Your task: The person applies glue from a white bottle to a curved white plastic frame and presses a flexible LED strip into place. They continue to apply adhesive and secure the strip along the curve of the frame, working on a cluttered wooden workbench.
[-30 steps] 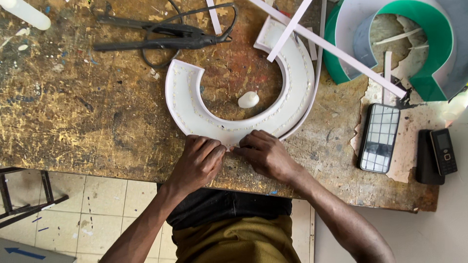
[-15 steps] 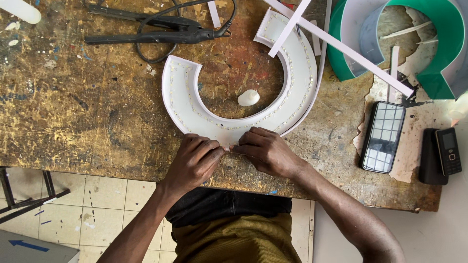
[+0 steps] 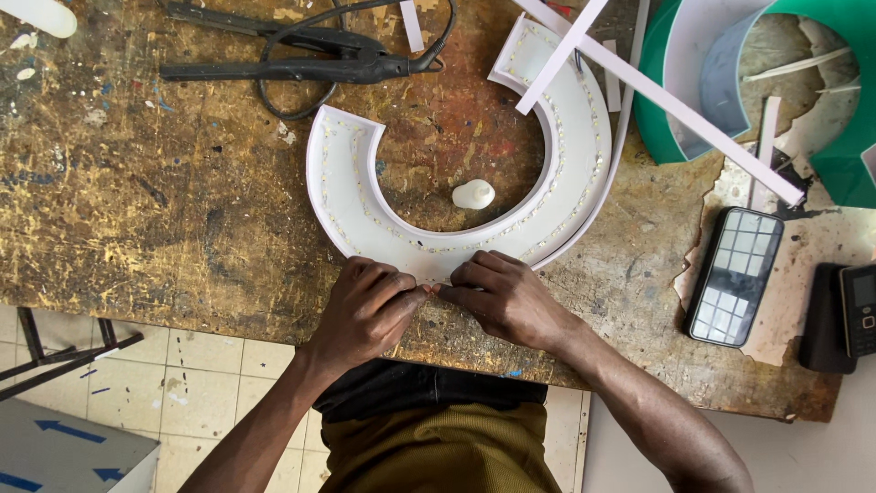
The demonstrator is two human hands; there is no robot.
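Floor: pale tiles (image 3: 196, 402) below the table edge, nearest the person, a grey box with blue arrows (image 3: 64, 452) at the corner.
Left hand (image 3: 365, 310): fingers curled, tips pinching the near rim of the white curved channel (image 3: 365, 228).
Right hand (image 3: 506, 297): curled too, pinching the same rim, fingertips meeting the left ones.
Channel: lies flat just beyond both hands, its open side facing away.
Inside the curve: a small white bottle (image 3: 474, 194), untouched.
Right side: a phone (image 3: 735, 276) and a dark keypad phone (image 3: 858, 310), well apart from the hands.
Far edge: a black tool with cable (image 3: 310, 57), white strips (image 3: 657, 91), a green curved piece (image 3: 844, 137).
Table (image 3: 137, 210): worn, paint-spattered wood.
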